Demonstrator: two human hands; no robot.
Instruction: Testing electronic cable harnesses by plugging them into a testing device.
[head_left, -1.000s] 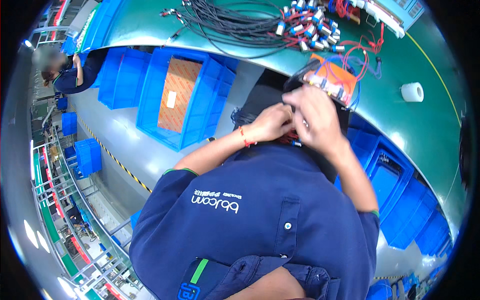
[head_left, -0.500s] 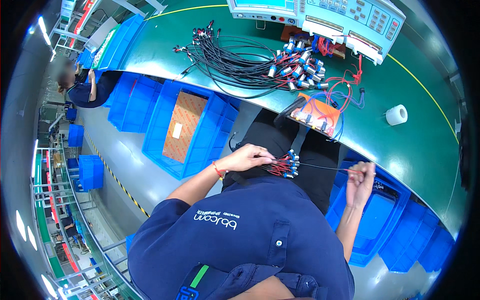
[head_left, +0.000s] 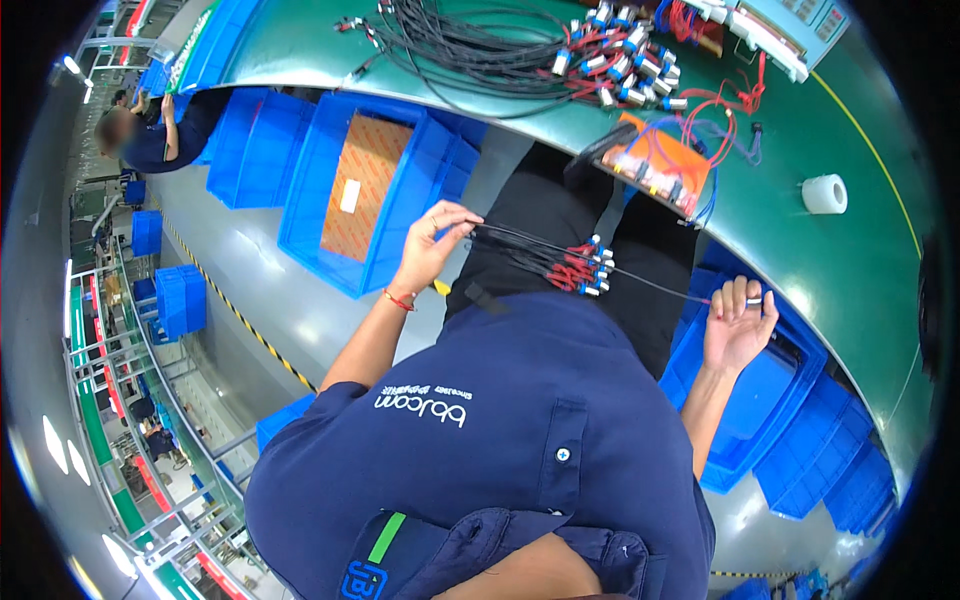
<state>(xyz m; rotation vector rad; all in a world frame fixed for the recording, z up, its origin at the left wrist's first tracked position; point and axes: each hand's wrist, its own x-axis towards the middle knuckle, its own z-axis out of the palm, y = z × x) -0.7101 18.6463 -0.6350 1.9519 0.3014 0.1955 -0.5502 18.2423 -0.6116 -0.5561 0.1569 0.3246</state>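
One thin black cable (head_left: 655, 284) is stretched across my lap between my two hands. My left hand (head_left: 436, 240) pinches it near its left end, thumb against fingertips. The fingers of my right hand (head_left: 735, 325) are curled round the other end, where a bit of red and something silvery show; the rest of that end is hidden. Beneath the cable, a bundle of black cables with red wires (head_left: 572, 270) and silver-and-blue connectors lies on my thighs, its connectors pointing right.
On the green table (head_left: 770, 240) lie a large heap of black cables (head_left: 470, 50), an orange test fixture (head_left: 655, 165) with red and blue leads, and a white roll (head_left: 824, 194). An instrument (head_left: 800, 30) stands behind. Blue bins (head_left: 300, 215) flank my legs. A person (head_left: 150, 140) works far left.
My left hand has left the bundle and moved left and up, now pinching the single cable. My right hand has moved slightly right and up. The view has shifted, cutting off more of the instrument.
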